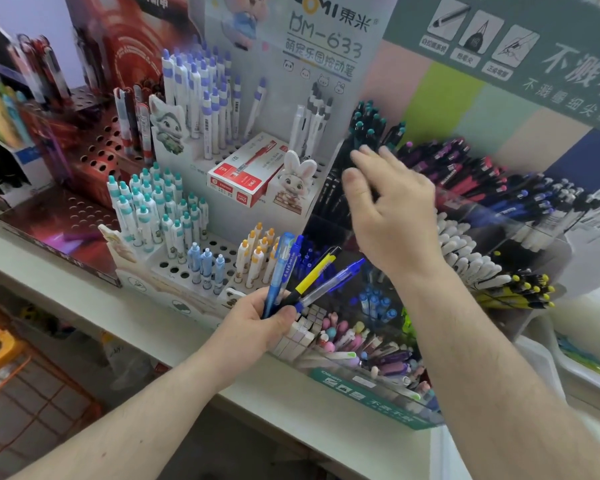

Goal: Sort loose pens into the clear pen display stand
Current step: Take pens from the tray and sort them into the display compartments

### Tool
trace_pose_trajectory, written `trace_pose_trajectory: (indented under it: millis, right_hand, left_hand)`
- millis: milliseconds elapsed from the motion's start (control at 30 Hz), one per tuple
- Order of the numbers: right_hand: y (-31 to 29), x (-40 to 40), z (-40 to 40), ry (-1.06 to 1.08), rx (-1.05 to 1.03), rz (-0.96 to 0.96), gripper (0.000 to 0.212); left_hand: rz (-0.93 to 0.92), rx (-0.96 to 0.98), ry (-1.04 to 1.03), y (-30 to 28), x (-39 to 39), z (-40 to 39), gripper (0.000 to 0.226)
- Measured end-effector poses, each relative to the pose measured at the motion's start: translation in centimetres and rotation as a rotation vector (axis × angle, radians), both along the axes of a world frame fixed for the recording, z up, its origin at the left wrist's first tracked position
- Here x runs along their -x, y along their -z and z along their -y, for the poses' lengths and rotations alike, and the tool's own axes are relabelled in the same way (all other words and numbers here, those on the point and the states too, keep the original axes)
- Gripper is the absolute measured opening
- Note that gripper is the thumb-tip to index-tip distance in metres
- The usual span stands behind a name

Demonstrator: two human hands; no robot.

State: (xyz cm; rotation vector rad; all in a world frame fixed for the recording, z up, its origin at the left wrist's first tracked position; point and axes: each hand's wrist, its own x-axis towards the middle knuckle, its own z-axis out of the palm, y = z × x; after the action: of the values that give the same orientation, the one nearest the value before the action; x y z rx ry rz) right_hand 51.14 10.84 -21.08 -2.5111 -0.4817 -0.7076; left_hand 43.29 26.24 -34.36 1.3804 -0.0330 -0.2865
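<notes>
We are gripping a fan of loose pens (302, 275) in our left hand (257, 323) at lower centre of the frame, our right hand (392, 216) hovering with fingers relaxed, holding nothing, over the clear pen display stand (520, 323) at centre right, white pen rack (174, 268) at left.

The clear tiered plastic pen display stand (499, 237) sits on the pale shelf (153, 327). Left of the stand is the white perforated cardboard pen rack (201, 261), with the red-and-white flat pen box (243, 174) on it.

Single head view, angled forward-down, close over pen display stand (430, 258).
</notes>
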Motion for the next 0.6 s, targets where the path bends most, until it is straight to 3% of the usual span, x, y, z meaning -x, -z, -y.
trace_pose_trajectory:
  millis: [67,100,133,267,500,600]
  right_hand:
    - [0.7,1.8,0.4,0.011,-0.262,0.224,0.019]
    - [1.2,2.7,0.6,0.064,-0.325,0.217,0.014]
    - [1.8,3.3,0.7,0.123,-0.351,0.146,0.011]
    - [3.8,4.6,0.8,0.257,-0.316,-0.329,0.045]
    - [3.6,5.7,0.6,0.319,-0.176,-0.375,0.047]
    - [3.8,6.0,0.8,0.281,-0.408,-0.378,0.033]
  left_hand:
    - [-0.026,0.062,-0.017,-0.1,0.0,-0.1,0.009]
    - [-0.037,0.086,-0.024,-0.1,0.0,-0.1,0.008]
    - [-0.044,0.103,-0.028,-0.3,0.0,0.0,0.008]
    - [-0.052,0.109,-0.019,-0.6,0.2,0.4,0.011]
    - [-0.071,0.145,0.018,-1.2,0.4,1.6,0.010]
    - [-0.108,0.121,0.011,-1.0,0.6,1.9,0.010]
